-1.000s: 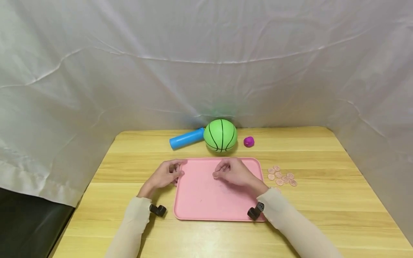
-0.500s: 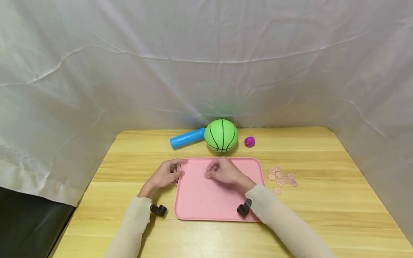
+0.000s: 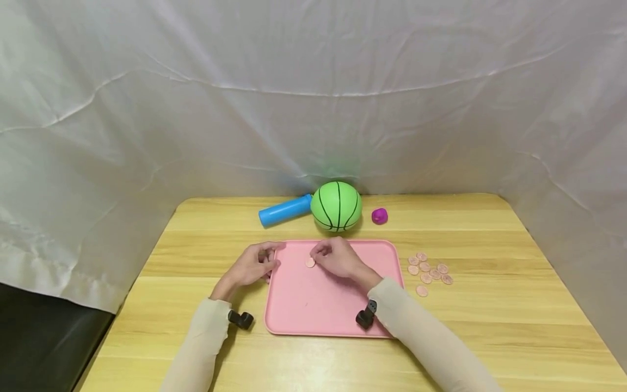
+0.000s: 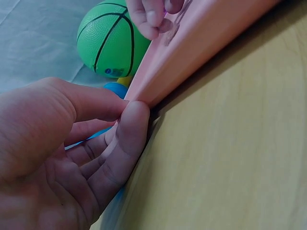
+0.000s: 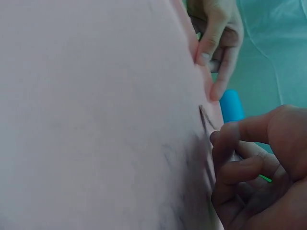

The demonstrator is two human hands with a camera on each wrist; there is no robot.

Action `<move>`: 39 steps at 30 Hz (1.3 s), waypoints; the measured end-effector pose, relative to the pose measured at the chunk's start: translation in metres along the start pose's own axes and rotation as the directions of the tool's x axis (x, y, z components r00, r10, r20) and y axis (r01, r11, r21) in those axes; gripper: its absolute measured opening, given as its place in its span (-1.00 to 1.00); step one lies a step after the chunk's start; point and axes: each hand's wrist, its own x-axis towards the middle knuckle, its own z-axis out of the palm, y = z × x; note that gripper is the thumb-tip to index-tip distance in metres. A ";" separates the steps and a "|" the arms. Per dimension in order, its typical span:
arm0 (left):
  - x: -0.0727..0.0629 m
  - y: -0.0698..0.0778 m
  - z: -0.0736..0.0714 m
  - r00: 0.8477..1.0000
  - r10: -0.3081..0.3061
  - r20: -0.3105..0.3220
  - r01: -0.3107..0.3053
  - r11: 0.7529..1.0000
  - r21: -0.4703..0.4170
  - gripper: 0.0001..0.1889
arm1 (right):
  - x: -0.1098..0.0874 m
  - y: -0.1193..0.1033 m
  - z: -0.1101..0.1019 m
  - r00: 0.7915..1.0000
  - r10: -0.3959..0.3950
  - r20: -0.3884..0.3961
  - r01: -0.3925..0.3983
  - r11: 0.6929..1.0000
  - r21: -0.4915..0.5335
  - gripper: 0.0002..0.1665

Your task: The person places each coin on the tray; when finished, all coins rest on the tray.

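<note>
A pink rectangular tray (image 3: pixel 313 310) lies on the wooden table. At its left rim, near the far corner, my left hand (image 3: pixel 254 264) pinches the edge between thumb and finger, as the left wrist view shows up close. My right hand (image 3: pixel 338 258) is above the far middle part of the tray. Its thumb and fingertips pinch a small copper-coloured coin (image 3: pixel 311 262) by its right side. In the right wrist view, the coin (image 5: pixel 206 115) shows nearly edge-on, close to the tray surface; whether it touches the tray I cannot tell.
Several similar coins (image 3: pixel 424 267) lie on the table right of the tray, one (image 3: pixel 422 291) slightly apart. Behind the tray sit a blue cylinder (image 3: pixel 286 211), a green ball (image 3: pixel 337 207) with black lines and a small purple object (image 3: pixel 379 216). Grey-white curtain (image 3: pixel 313 98) surrounds the table.
My right hand has moved left across the tray with the coin, more slowly in the last half second. More of the coin's face now shows. The left hand stays at the rim.
</note>
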 end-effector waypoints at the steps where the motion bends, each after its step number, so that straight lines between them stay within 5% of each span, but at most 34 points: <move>1: 0.000 0.000 0.000 1.000 -0.003 0.001 0.003 1.000 0.000 -0.47 | -0.001 0.000 -0.002 1.000 -0.001 -0.006 0.001 1.000 0.000 -0.86; 18: 0.000 -0.001 0.001 1.000 0.022 -0.005 -0.022 1.000 0.005 -0.48 | -0.040 0.000 -0.061 0.997 0.070 0.033 -0.074 0.987 0.143 -0.73; 28: -0.001 0.000 0.002 1.000 0.026 -0.009 -0.026 1.000 -0.010 -0.50 | -0.063 0.020 -0.110 0.998 0.028 -0.047 -0.025 0.998 0.061 -0.68; 39: -0.001 0.003 0.004 0.999 0.028 -0.019 -0.028 0.999 0.024 -0.51 | -0.085 0.058 -0.160 0.981 0.115 -0.155 -0.126 0.990 -0.066 -0.66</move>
